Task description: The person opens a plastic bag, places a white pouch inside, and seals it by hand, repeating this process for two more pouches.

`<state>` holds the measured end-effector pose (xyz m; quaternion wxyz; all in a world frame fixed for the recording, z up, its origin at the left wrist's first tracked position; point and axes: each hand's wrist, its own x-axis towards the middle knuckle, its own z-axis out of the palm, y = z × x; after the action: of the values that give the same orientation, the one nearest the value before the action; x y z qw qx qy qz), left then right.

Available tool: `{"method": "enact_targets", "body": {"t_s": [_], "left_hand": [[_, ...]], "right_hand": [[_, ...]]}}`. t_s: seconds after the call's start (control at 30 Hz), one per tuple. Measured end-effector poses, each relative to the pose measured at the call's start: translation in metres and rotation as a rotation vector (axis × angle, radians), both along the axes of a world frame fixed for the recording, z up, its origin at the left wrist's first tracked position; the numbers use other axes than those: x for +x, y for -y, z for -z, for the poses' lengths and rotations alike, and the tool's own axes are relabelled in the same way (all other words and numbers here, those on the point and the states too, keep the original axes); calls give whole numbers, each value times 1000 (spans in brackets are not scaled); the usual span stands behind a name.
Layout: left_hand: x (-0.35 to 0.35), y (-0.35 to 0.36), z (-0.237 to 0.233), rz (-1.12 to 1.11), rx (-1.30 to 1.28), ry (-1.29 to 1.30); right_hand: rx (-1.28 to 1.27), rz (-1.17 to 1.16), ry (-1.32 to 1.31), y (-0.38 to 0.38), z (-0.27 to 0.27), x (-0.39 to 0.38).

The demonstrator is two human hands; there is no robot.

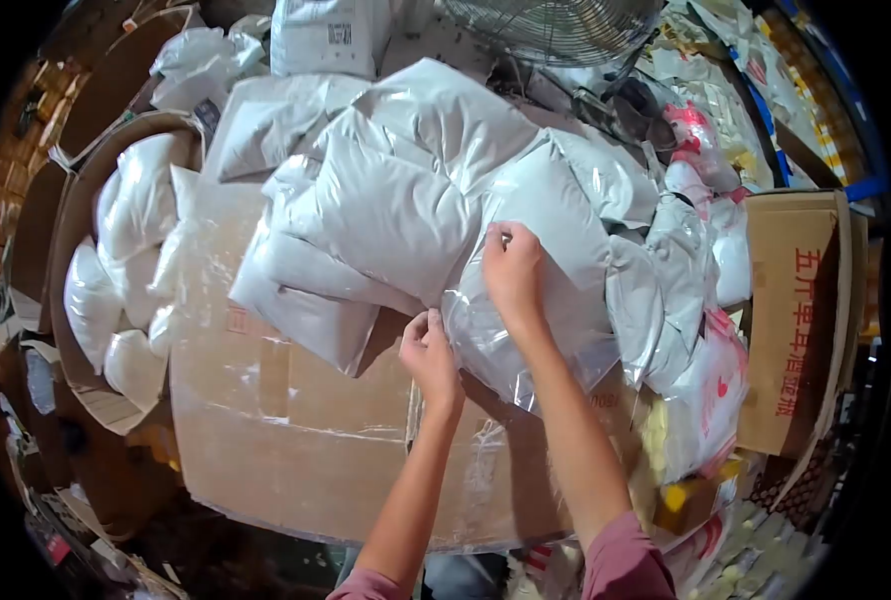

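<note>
"Crowded workroom; what rings the surface?"

"Wire fan (556,25) at one o'clock, an open cardboard box (106,402) of white bags at nine, a tall printed carton (791,330) at three."

"And the surface itself?"

"Brown cardboard sheet (336,405), creased and glossy in streaks, with a heap of pillowy bags (391,210) across its twelve o'clock side."

"Which bag are the hands at?"

"That plump bag (566,215) on the heap's near right. It lies at two o'clock from the left hand (429,345), while the right hand (514,265) is right over it, so the right is nearer its middle. Its long axis runs roughly twelve to six, with the slack, transparent end at six."

"How are the fingers set?"

"Left: thumb and forefinger drawn together, pinching the film at the bag's eight o'clock edge. Right: curled, thumb close to forefinger in a small loop; from this angle I can't tell whether any film is caught there."

"What's it made of?"

"Thin, shiny clear plastic, packed tight with something white and smooth. Rounded like a cushion where full, crinkled and see-through where it isn't."
</note>
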<state>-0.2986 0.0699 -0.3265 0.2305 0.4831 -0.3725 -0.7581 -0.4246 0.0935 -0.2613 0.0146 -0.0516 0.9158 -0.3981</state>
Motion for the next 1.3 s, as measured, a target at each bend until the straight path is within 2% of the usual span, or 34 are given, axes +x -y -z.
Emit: {"method": "enact_targets", "body": {"t_s": [0.03, 0.13, 0.17, 0.27, 0.3, 0.4, 0.47, 0.53, 0.57, 0.7, 0.8, 0.87, 0.9, 0.93, 1.03, 1.1, 1.13, 1.2, 1.23, 1.3], "left_hand": [[-2, 0, 10, 2, 29, -36], [-5, 7, 20, 34, 184, -184], [-11, 7, 21, 12, 236, -240], [-17, 6, 7, 8, 200, -259], [-18, 7, 3, -2, 206, -277], [-8, 9, -14, -3, 205, -265], [17, 24, -28, 45, 161, -182], [43, 33, -33, 40, -85, -106], [57, 40, -44, 73, -98, -55], [108, 58, -77, 135, -95, 30], [161, 59, -93, 150, -87, 156], [180, 70, -125, 447, -582, 272], [195, 66, -144, 454, -362, 169], [229, 75, -150, 737, -414, 142], [252, 43, -132, 560, 36, 330], [257, 19, -106, 436, 316, 423], [266, 11, -100, 371, 458, 475], [284, -2, -88, 468, 474, 429], [292, -6, -87, 516, 520, 553], [301, -11, -92, 516, 630, 603]], "right_hand": [[5, 41, 83, 7, -3, 0], [102, -27, 175, 13, -13, 8], [63, -10, -11, 9, 4, 12], [-195, 56, 252, 14, 7, 9], [-235, 63, 218, 17, 23, 6], [-305, 103, 491, 31, -8, 7], [-514, 100, 764, 19, -12, 9], [-734, 63, 975, 3, -3, 17], [-620, 101, 937, 0, -2, 29], [-801, 297, 820, -14, 11, 105], [-668, 485, 781, -29, -32, 176], [-623, 552, 755, -52, -52, 223], [-606, 559, 733, -65, -63, 246], [-590, 553, 710, -77, -73, 266], [-551, 485, 705, -97, -79, 294], [-532, 423, 796, -103, -69, 299], [-474, 396, 937, -115, -69, 307], [-480, 338, 810, -125, -58, 324], [-468, 352, 833, -134, -60, 331], [-521, 415, 884, -158, -70, 352]]}}
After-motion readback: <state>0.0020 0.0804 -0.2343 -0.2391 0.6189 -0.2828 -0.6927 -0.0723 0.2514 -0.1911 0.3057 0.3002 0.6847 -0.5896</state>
